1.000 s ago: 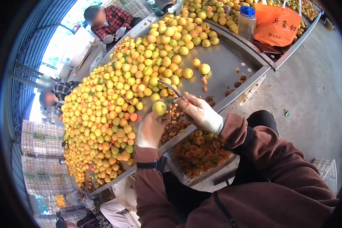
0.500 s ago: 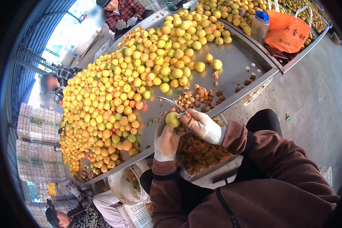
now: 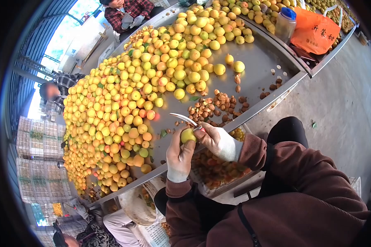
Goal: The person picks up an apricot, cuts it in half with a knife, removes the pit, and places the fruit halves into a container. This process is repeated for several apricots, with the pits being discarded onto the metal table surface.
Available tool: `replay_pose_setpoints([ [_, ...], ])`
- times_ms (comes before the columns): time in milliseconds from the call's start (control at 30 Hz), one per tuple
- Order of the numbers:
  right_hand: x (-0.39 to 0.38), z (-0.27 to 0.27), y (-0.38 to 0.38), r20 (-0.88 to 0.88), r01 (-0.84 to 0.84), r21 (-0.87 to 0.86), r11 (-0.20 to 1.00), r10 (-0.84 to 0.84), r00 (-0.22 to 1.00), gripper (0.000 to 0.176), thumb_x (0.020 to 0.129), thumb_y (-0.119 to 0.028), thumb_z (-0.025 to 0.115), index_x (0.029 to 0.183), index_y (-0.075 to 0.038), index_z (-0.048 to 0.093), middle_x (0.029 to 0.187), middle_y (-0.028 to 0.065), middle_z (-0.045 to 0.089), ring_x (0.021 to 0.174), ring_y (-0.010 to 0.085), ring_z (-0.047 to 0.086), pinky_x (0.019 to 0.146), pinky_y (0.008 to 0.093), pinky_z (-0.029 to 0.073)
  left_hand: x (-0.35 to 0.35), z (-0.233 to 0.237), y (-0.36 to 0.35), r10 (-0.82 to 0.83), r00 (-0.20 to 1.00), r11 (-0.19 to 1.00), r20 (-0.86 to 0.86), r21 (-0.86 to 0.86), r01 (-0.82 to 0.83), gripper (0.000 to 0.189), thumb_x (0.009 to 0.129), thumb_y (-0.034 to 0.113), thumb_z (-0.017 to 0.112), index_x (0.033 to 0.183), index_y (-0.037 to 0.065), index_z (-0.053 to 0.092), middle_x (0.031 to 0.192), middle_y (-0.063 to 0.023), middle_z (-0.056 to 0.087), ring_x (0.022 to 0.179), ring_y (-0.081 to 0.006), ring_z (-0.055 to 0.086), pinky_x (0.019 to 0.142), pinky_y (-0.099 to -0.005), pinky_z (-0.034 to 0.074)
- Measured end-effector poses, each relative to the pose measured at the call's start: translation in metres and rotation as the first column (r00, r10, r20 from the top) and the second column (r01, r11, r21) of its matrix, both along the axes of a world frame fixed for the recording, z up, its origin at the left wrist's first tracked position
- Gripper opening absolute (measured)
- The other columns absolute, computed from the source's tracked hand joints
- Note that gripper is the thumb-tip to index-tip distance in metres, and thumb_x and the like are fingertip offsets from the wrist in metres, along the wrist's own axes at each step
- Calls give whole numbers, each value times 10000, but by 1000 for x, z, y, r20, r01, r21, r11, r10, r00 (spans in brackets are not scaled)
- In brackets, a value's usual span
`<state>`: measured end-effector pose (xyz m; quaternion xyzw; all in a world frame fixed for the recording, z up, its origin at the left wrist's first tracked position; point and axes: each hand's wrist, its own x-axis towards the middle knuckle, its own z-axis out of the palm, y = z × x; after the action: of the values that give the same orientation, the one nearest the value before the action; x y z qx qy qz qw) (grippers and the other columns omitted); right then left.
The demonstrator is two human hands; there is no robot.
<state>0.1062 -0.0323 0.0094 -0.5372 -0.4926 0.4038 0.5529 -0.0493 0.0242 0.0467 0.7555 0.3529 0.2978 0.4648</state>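
- Gloved left hand (image 3: 179, 155) grips a yellow apricot (image 3: 188, 135).
- Gloved right hand (image 3: 217, 140), touching the apricot, holds a curved knife (image 3: 184, 119), blade arching just above the left hand.
- Brown pits (image 3: 213, 106) lie just beyond both hands on the metal table (image 3: 257, 68).

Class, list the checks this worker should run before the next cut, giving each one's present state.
1. Grip of left hand on round yellow-green fruit: ok.
2. Grip of right hand on curved metal knife: ok.
3. Blade clear of the left hand: cannot tell.
4. Heap of brown pits on grey metal table, apart from both hands: ok.
5. Heap of orange halved fruit below the table edge: ok.
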Motion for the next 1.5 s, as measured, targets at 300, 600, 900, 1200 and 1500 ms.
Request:
replay_pose_setpoints([
  [300, 15, 26, 0, 94, -120, -134, 984, 133, 987, 241, 949, -277, 546, 1012, -45, 522, 796, 188, 628, 785, 380, 641, 667, 410, 495, -1, -21, 5, 272, 799, 922, 536, -384, -55, 478, 947, 256, 599, 1292, -54, 485, 1203, -112, 568, 1088, -220, 564, 975, -355, 446],
  [600, -2, 10, -9, 174, -70, 41, 997, 62, 983, 311, 961, -311, 568, 1082, -26, 542, 835, 211, 641, 823, 387, 652, 661, 388, 507, 10, -24, -2, 236, 709, 878, 665, -458, 137, 637, 930, 297, 636, 1405, -21, 355, 1253, -136, 542, 1151, -235, 528, 1021, -387, 406],
  [900, 7, 9, -14, 169, -66, 3, 998, 65, 984, 308, 985, -329, 514, 1033, -26, 541, 810, 196, 640, 786, 373, 651, 668, 384, 516, 21, -24, -6, 208, 722, 906, 660, -409, 112, 623, 941, 307, 622, 1395, -25, 355, 1278, -135, 541, 1142, -233, 547, 994, -383, 437],
  [1200, 0, 3, -8, 326, 0, 155, 988, -51, 944, 259, 1001, -247, 462, 1044, -12, 561, 773, 167, 646, 702, 341, 658, 607, 394, 531, 29, -15, -7, 172, 863, 964, 475, -260, -49, 574, 972, 365, 564, 1378, 2, 382, 1284, -162, 536, 1134, -262, 561, 995, -395, 442],
  [1500, -10, -17, 3, 389, 11, 183, 983, -82, 917, 265, 996, -216, 455, 1085, 9, 562, 785, 156, 653, 689, 323, 669, 572, 364, 539, 24, -18, -3, 297, 856, 900, 424, -424, -102, 544, 977, 355, 552, 1339, -28, 419, 1152, -97, 576, 1066, -185, 546, 953, -346, 437],
])
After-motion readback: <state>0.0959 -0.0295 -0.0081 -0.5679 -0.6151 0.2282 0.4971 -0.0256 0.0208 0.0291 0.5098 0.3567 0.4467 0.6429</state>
